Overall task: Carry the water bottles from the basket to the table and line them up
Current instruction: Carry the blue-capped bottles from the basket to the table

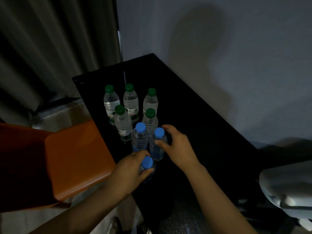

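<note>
Black table (194,115): eight upright water bottles on it. Five green-capped bottles (130,100) at far end; three blue-capped bottles (140,137) just nearer than those.

Dim, low-light head view with soft noise. Light falls from behind the wearer, casting a broad blurred shadow on the pale wall (219,48). The black table (194,115) swallows detail. Wide-angle curvature bends the edges; the lower corners lose sharpness.
</note>
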A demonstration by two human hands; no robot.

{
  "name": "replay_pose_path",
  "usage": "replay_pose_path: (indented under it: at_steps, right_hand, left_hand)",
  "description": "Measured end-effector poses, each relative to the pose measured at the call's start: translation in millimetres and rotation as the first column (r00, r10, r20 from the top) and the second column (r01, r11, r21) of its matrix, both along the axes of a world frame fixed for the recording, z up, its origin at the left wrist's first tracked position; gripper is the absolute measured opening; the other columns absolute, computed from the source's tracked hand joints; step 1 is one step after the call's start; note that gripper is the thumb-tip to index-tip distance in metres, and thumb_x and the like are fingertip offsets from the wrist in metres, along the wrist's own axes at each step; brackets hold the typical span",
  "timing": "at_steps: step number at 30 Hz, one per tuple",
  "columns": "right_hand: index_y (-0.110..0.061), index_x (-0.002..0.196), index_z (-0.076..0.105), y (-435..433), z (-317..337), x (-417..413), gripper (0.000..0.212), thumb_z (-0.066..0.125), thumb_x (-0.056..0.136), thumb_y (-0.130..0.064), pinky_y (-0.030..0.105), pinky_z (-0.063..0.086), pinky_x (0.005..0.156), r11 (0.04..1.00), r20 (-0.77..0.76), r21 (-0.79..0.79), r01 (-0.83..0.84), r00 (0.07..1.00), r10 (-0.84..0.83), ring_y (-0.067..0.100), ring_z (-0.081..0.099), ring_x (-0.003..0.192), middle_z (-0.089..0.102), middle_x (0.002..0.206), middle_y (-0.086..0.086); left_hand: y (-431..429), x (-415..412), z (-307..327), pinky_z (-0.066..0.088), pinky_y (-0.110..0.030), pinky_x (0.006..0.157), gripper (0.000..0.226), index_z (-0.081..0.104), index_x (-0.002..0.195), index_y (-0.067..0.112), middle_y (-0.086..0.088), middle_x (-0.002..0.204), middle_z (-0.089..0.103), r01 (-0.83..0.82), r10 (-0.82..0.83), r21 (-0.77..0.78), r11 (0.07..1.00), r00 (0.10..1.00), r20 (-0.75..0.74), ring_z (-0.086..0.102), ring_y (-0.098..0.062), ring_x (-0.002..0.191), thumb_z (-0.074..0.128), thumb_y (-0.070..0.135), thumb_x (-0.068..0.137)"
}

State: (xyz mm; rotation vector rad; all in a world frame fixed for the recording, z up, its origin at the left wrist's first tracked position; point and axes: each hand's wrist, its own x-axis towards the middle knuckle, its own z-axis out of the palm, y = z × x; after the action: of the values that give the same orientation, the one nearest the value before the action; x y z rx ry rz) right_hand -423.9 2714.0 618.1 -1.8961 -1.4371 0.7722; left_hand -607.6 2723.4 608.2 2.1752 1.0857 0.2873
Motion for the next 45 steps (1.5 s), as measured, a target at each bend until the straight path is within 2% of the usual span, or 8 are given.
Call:
replay_pose_path:
  at_steps: [3, 8, 12, 18, 23, 28, 33, 45]
  right_hand:
    - [-0.018, 0.138, 0.044, -21.0, 8.5, 12.4, 0.057, 0.067, 0.087, -0.027, 0.017, 0.037, 0.097, 0.999, 0.173, -0.007, 0.044, 0.984, -0.042, 0.011, 0.05, 0.123, 0.052, 0.138, -0.001]
    - [-0.02, 0.133, 0.051, -66.0, 26.5, 22.9, 0.046, 0.063, 0.09, -0.028, 0.012, 0.038, 0.088, 0.988, 0.362, -0.133, 0.083, 0.932, -0.029, 0.012, 0.055, 0.113, 0.055, 0.131, 0.001]
    - [-0.019, 0.13, 0.053, -97.8, 38.1, 18.4, 0.044, 0.064, 0.088, -0.029, 0.022, 0.044, 0.092, 0.956, 0.387, -0.25, 0.153, 0.921, -0.046, 0.016, 0.056, 0.112, 0.057, 0.127, 0.003]
    - [-0.021, 0.123, 0.057, -146.5, 47.1, -17.4, 0.041, 0.066, 0.085, -0.031, 0.025, 0.048, 0.09, 0.869, 0.462, -0.265, 0.417, 0.846, -0.265, 0.015, 0.058, 0.109, 0.061, 0.122, 0.0]
    - [-0.023, 0.12, 0.058, -185.1, 61.1, -56.1, 0.038, 0.066, 0.084, -0.032, 0.023, 0.046, 0.084, 0.744, 0.496, -0.252, 0.619, 0.743, -0.449, 0.015, 0.06, 0.106, 0.062, 0.117, -0.001]
    - [-0.019, 0.106, 0.064, -246.3, 73.5, -106.4, 0.028, 0.067, 0.081, -0.032, 0.035, 0.051, 0.082, 0.517, 0.524, -0.218, 0.828, 0.547, -0.654, 0.021, 0.063, 0.1, 0.068, 0.105, 0.001]
    - [-0.025, 0.113, 0.062, -316.2, 82.1, -145.3, 0.034, 0.068, 0.081, -0.033, 0.022, 0.04, 0.075, 0.333, 0.539, -0.216, 0.918, 0.396, -0.743, 0.016, 0.06, 0.106, 0.063, 0.105, -0.005]
    - [-0.03, 0.118, 0.057, -504.2, 80.6, -223.4, 0.035, 0.063, 0.084, -0.036, 0.023, 0.045, 0.088, -0.138, 0.491, -0.214, 0.967, -0.016, -0.871, 0.007, 0.054, 0.113, 0.061, 0.119, -0.012]
  left_hand:
    - [0.8, -2.4, 0.1, 0.048, -0.031, 0.082, 0.029, 0.052, 0.113, 0.022, 0.001, 0.106, 0.059, 0.024, -0.022, -0.041, 0.999, 0.999, 0.047, 0.057, -0.013, 0.095, 0.064, 0.03, 0.088]
    - [3.6, -1.7, 3.4, 0.039, -0.018, 0.068, 0.02, 0.047, 0.098, 0.025, 0.004, 0.092, 0.055, 0.067, -0.066, -0.02, 0.998, 0.997, 0.041, 0.054, -0.012, 0.083, 0.065, 0.026, 0.087]
    - [11.5, 7.6, 13.3, 0.043, -0.03, 0.074, 0.018, 0.047, 0.094, 0.015, -0.008, 0.097, 0.059, 0.177, -0.176, 0.006, 0.984, 0.982, -0.073, 0.056, -0.02, 0.088, 0.062, 0.022, 0.087]
    - [15.6, 21.8, 41.9, 0.046, -0.031, 0.086, 0.028, 0.051, 0.11, 0.011, -0.007, 0.111, 0.056, 0.436, -0.413, 0.081, 0.896, 0.887, -0.208, 0.055, -0.019, 0.101, 0.058, 0.028, 0.09]
    - [1.3, 24.5, 66.3, 0.045, -0.027, 0.086, 0.037, 0.047, 0.121, 0.019, 0.0, 0.116, 0.053, 0.6, -0.569, 0.194, 0.776, 0.799, -0.194, 0.051, -0.015, 0.105, 0.056, 0.036, 0.09]
    - [-39.2, 30.7, 80.6, 0.045, -0.027, 0.09, 0.038, 0.047, 0.122, 0.023, 0.004, 0.12, 0.053, 0.776, -0.746, 0.221, 0.591, 0.63, -0.216, 0.052, -0.014, 0.109, 0.057, 0.039, 0.088]
    - [-103.4, 48.1, 88.4, 0.048, -0.031, 0.093, 0.04, 0.049, 0.122, 0.022, 0.002, 0.12, 0.055, 0.909, -0.868, 0.2, 0.365, 0.41, -0.279, 0.054, -0.016, 0.109, 0.059, 0.039, 0.088]
    - [-319.1, 74.4, 90.5, 0.047, -0.036, 0.092, 0.039, 0.052, 0.119, 0.017, -0.003, 0.119, 0.056, 0.973, -0.941, 0.207, -0.098, -0.022, -0.339, 0.056, -0.022, 0.11, 0.058, 0.038, 0.087]
